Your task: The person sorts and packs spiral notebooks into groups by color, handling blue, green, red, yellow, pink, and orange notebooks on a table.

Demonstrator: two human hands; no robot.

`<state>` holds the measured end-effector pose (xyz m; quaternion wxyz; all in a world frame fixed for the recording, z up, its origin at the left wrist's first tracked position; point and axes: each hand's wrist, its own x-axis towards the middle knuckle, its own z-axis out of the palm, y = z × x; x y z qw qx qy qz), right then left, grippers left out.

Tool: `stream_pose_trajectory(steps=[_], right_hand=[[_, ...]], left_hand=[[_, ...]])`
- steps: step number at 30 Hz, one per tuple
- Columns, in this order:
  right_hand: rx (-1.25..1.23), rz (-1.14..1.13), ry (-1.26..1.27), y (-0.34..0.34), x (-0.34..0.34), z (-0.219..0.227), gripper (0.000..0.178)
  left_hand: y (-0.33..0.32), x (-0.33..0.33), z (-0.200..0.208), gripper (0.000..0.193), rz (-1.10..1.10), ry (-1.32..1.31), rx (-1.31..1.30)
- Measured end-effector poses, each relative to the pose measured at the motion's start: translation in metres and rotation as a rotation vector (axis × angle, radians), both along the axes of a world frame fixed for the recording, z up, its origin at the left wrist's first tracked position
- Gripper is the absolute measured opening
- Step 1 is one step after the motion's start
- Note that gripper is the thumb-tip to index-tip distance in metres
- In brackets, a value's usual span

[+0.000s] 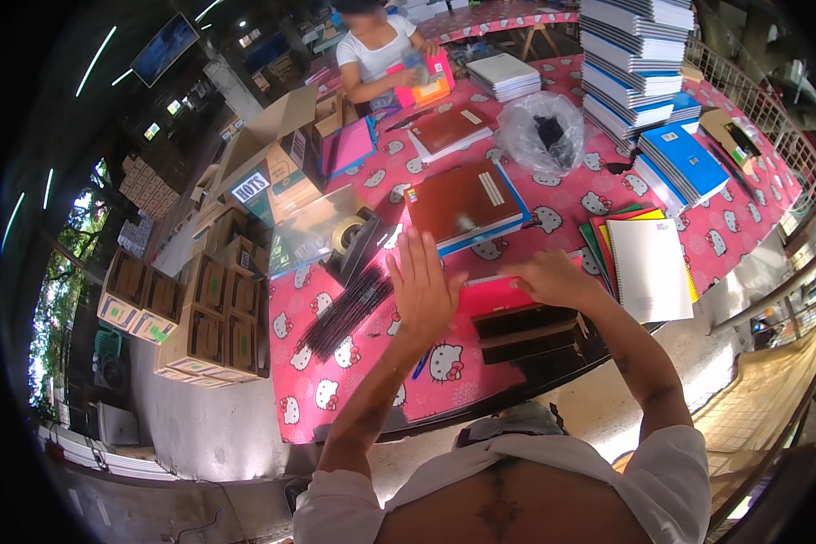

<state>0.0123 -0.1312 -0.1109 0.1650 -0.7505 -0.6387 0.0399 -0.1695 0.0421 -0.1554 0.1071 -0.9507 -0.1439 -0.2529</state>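
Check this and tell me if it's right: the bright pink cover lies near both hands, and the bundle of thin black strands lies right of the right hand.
One part is wrong: the head view shows the bundle of thin black strands left of the left hand, not right of the right hand. The bright pink cover does lie near both hands.

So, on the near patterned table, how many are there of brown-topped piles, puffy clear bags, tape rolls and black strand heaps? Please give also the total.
Brown-topped piles: 2
Puffy clear bags: 1
Tape rolls: 1
Black strand heaps: 1
Total: 5
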Motion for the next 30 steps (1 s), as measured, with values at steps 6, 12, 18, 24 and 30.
stream_pose_trajectory(steps=[6, 12, 18, 24, 30], right_hand=[[0.081, 0.05, 0.035, -0.006, 0.008, -0.008, 0.028], [0.079, 0.006, 0.0, -0.006, 0.009, -0.007, 0.026], [0.068, 0.039, 0.044, -0.014, 0.008, -0.012, 0.028], [0.108, 0.078, 0.018, -0.016, 0.0, 0.0, 0.028], [0.224, 0.066, 0.044, -0.02, 0.0, -0.009, 0.04]], left_hand=[[-0.041, -0.01, -0.024, 0.081, 0.066, 0.104, -0.109], [-0.064, -0.018, -0.048, 0.084, -0.007, 0.15, -0.173], [-0.053, 0.009, -0.02, 0.084, -0.006, -0.016, -0.005], [-0.043, 0.022, 0.004, 0.088, 0.042, -0.005, 0.005], [-0.072, 0.016, -0.021, 0.09, -0.037, -0.036, -0.038]])
